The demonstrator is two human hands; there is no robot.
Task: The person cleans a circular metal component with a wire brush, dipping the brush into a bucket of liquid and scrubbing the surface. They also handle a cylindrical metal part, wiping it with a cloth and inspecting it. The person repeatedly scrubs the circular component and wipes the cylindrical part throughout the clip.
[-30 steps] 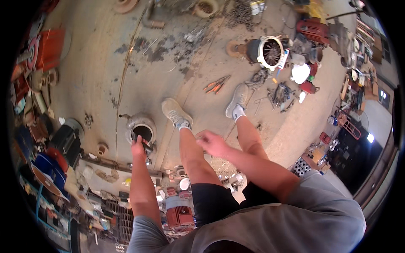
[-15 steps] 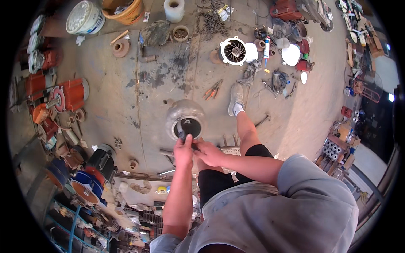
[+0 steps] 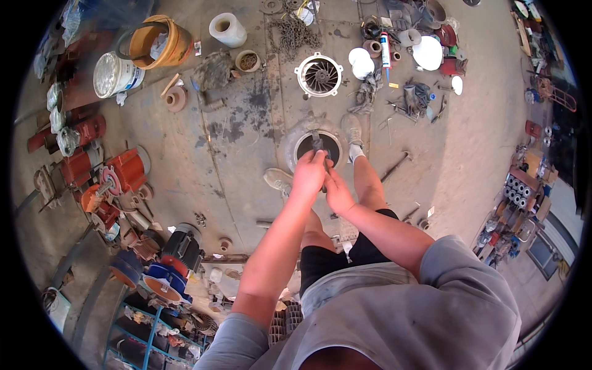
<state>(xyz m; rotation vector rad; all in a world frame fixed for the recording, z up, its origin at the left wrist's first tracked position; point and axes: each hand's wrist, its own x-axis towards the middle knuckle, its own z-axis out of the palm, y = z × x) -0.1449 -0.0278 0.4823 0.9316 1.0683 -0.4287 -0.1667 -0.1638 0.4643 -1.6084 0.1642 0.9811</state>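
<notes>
A round, dull metal housing (image 3: 292, 152) with a wide dark opening sits between my feet in the head view. Over its near rim, my left hand (image 3: 309, 174) is closed on a dark, elongated tool (image 3: 317, 141) whose flat end reaches across the opening. My right hand (image 3: 338, 192) is close beside it, its fingers curled around the lower part of the same tool. The fingers cover much of the tool, so its exact kind cannot be made out. Beyond the housing lies a white-rimmed ring with a dark bladed impeller (image 3: 320, 75).
White discs (image 3: 361, 65), a sealant cartridge (image 3: 385, 50) and dark gloves (image 3: 414, 98) lie at the far right. A hammer (image 3: 396, 166) rests right of my leg. Orange motors (image 3: 128, 171) and a blue-and-black motor (image 3: 169, 277) line the left. Buckets (image 3: 117, 75) stand far left.
The housing and both hands have moved right and farther out, and my left foot now shows. The orange-handled pliers on the floor no longer show. My view has shifted.
</notes>
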